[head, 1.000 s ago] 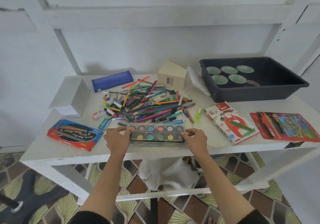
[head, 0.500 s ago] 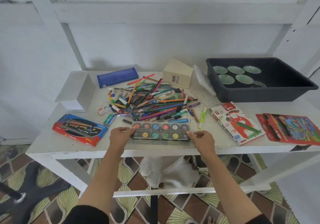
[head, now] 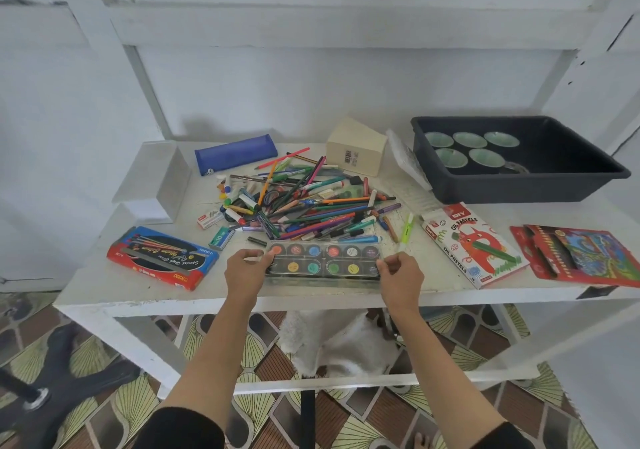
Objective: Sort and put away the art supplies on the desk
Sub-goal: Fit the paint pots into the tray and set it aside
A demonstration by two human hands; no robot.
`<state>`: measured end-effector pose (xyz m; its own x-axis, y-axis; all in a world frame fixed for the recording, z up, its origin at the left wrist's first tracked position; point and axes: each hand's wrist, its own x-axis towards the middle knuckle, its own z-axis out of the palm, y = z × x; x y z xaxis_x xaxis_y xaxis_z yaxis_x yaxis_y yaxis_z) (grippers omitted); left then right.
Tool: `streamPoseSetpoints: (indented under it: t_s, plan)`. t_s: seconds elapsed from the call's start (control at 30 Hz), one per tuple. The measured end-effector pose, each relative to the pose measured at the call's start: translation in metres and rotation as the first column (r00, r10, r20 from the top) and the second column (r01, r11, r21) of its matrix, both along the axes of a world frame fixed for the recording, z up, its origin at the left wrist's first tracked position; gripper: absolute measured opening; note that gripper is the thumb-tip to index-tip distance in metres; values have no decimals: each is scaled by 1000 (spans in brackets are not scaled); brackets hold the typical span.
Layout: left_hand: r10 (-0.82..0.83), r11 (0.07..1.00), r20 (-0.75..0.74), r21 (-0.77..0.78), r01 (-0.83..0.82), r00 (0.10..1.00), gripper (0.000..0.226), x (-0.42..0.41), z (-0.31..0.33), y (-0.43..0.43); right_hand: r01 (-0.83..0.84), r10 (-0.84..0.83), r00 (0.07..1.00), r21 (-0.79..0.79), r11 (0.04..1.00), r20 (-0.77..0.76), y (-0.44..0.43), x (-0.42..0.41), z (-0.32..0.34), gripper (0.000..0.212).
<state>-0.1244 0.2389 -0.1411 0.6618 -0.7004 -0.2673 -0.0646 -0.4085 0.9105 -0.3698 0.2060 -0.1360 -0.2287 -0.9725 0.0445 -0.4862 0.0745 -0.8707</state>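
Hardly moved since a second ago: same two-handed hold on paint set point(head: 323, 261), same spot at front edge of desk point(head: 104, 282); only a slight drift of view. Black tub point(head: 519, 192) at back right of desk, pale green cups point(head: 467, 140) inside. Loose pile of pens and pencils point(head: 311, 202) mid-desk, just behind paint set. Flat boxes around: red pencil box point(head: 585, 254) far right, oil pastels box point(head: 474, 244) beside it, red-and-blue box point(head: 162, 258) front left. White box point(head: 156, 181) and blue pencil case point(head: 235, 154) back left, beige box point(head: 356, 150) behind pile.

Paint set resting on desk or just raised, cannot tell which; clear case, two rows of colour pans.

Step in hand, likely: picking up paint set as an early item to sort. Next move probably calls for lifting level, clearing pile behind, carrying to storage, maybe tub; destination not shown.

Left hand point(head: 244, 270): thumb over top of left end, fingers curled behind, pinching. Right hand point(head: 401, 275): fingers curled round right end, gripping. Both forearms stretched forward, roughly parallel, wrists over desk edge.
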Motion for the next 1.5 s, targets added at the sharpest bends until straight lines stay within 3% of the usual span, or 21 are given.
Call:
streamPoseSetpoints:
  t_s: [0.2,0.3,0.43,0.53,0.8,1.0,1.27,1.4,1.5]
  plan:
    - [-2,1000,0,-9,2,1000,41,1,-2,0,-90,89,995,-13,996,-46,-4,-7,0,16]
    - [11,1000,-11,-12,-11,1000,45,1,-3,-1,-163,157,984,68,984,78,-9,-20,0,25]
    - [54,998,27,-38,-53,998,51,-7,-4,6,-412,411,911,25,911,49,-12,-32,-3,63]
    - [97,990,74,-113,-88,993,52,-17,-9,17,-549,548,835,-6,836,-52,-10,-29,-9,62]
    - [114,986,103,-134,-100,988,48,-21,-13,25,-541,542,838,-37,840,66,-13,-31,-23,59]
    - [176,969,71,-188,-160,982,38,-33,-11,24,-539,539,838,-29,842,82,-13,-31,-24,57]
    - [209,960,146,-218,-175,967,33,-37,-14,23,-540,538,838,-5,842,91,-12,-31,-22,56]
    - [190,965,155,-213,-155,970,33,-35,-14,24,-533,532,844,-14,846,71,-11,-30,-19,57]
    - [188,967,122,-194,-163,974,33,-32,-14,24,-517,515,856,-43,855,-39,-8,-28,-15,60]
